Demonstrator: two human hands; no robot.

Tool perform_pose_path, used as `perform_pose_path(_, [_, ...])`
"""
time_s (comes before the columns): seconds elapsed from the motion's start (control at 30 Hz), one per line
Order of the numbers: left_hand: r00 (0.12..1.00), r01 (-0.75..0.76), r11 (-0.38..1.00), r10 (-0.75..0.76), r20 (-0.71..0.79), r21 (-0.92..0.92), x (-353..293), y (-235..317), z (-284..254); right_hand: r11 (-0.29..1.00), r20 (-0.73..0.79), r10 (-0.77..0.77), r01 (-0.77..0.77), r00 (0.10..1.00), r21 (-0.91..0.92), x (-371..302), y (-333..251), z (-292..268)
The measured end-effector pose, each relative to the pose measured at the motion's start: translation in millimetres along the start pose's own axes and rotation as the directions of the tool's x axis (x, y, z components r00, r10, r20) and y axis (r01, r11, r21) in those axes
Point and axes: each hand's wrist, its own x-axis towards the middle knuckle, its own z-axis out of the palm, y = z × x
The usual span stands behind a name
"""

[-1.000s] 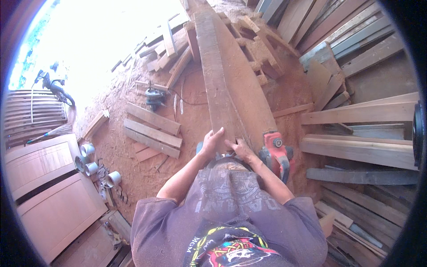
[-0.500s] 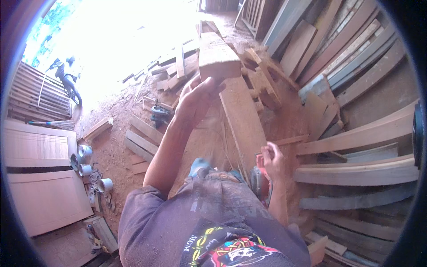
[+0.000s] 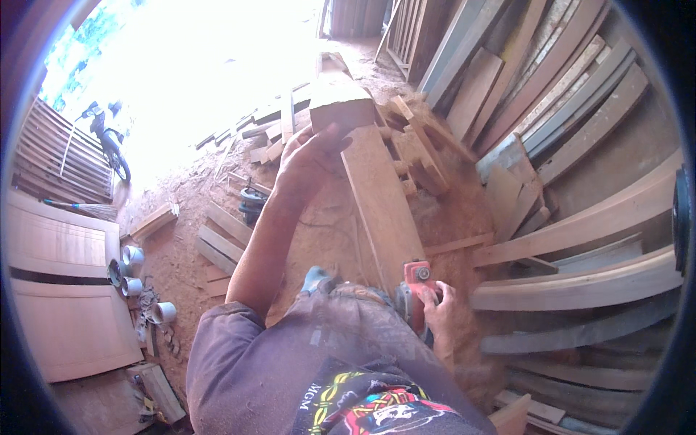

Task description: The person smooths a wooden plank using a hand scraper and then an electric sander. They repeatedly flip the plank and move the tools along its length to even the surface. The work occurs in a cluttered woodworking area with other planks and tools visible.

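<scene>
The left hand (image 3: 308, 163) lifts the near end of one thick plank (image 3: 341, 101), fingers clamped under it. The right hand (image 3: 440, 308) grips one red power tool (image 3: 415, 290), seemingly closed around its handle. Three white pipe pieces (image 3: 134, 255) lie left.

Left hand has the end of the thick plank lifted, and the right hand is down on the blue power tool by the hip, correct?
Not quite. The power tool under the right hand is red, not blue, as the head view shows. The rest holds: the left hand has the end of the thick plank lifted.
</scene>
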Motion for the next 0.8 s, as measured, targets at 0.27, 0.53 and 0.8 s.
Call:
perform_pose_path(0.27, [0.958, 0.286, 0.921, -0.277, -0.073, 0.264, -51, -64, -6, 0.722, 0.463, 0.304, -0.519, 0.832, 0.457, -31, 41, 9])
perform_pose_path(0.53, [0.865, 0.501, 0.728, -0.437, -0.246, 0.468, -87, -204, -48, 0.641, 0.433, 0.329, -0.535, 0.839, 0.550, -40, 29, 10])
perform_pose_path(0.8, [0.861, 0.411, 0.145, -0.386, -0.331, 0.900, -81, -286, -108, 0.675, 0.389, 0.287, -0.473, 0.875, 0.566, -14, -21, 4])
